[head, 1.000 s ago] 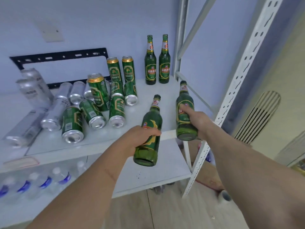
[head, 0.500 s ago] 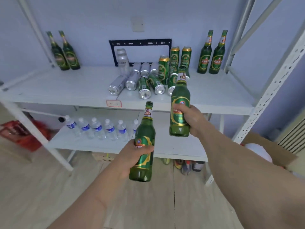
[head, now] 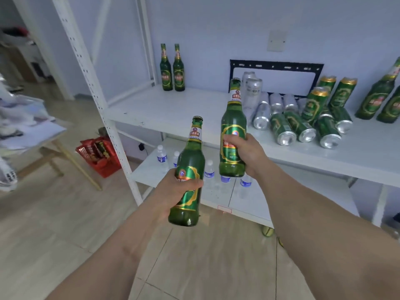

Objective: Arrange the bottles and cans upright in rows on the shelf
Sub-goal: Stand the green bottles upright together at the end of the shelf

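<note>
You are looking at a soft, even, bluish-white light with only faint shadows under the shelf [head: 281,152]. Small highlights glint on the lying cans [head: 303,128]. The wide lens bends the upright post [head: 93,87], and the left and right edges smear into blur.

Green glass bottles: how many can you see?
6. One in the left hand, one in the right hand, two standing at the shelf's back left, two at the right edge, partly cut off.
</note>
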